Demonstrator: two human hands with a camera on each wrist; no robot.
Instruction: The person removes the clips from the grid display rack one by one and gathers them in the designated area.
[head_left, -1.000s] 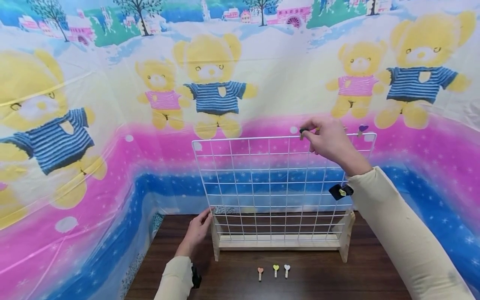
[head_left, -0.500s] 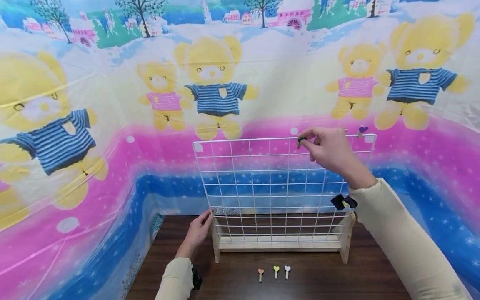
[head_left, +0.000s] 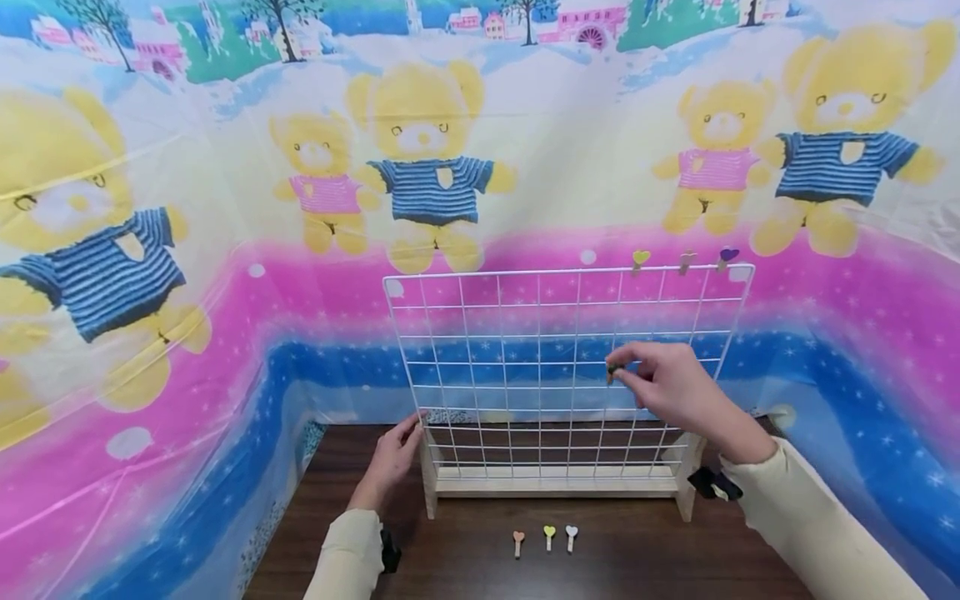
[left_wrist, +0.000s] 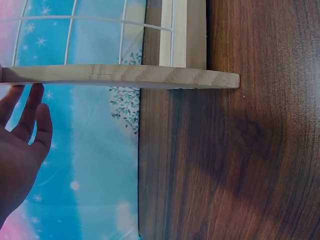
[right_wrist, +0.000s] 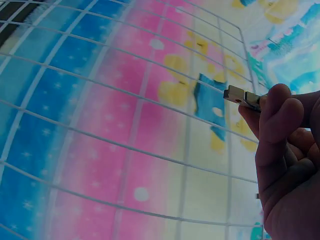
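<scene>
My right hand [head_left: 667, 387] pinches a small wooden clothespin [right_wrist: 237, 95] between thumb and fingertips. Its dark top [head_left: 617, 368] is mostly covered by the fingers in the head view. The hand is in front of the right half of a white wire grid panel [head_left: 538, 333], below its top bar. My left hand [head_left: 393, 454] touches the left wooden upright [left_wrist: 125, 74] of the stand with extended fingertips; its thumb is hidden in the left wrist view. Along the top bar at right, a yellow heart clothespin [head_left: 641, 258], a pale one [head_left: 687, 261] and a purple one [head_left: 727, 257] are clipped.
On the dark wooden table [head_left: 622, 550], in front of the stand's base bar [head_left: 555, 486], lie an orange heart clothespin [head_left: 518, 543], a yellow-green one [head_left: 549, 537] and a white one [head_left: 572, 537]. A bear-print cloth [head_left: 555, 183] hangs behind.
My right hand has come down from the grid's top bar to mid-height, still pinching the dark-topped clothespin. The clipped yellow heart is now uncovered. My left hand has stayed at the upright.
</scene>
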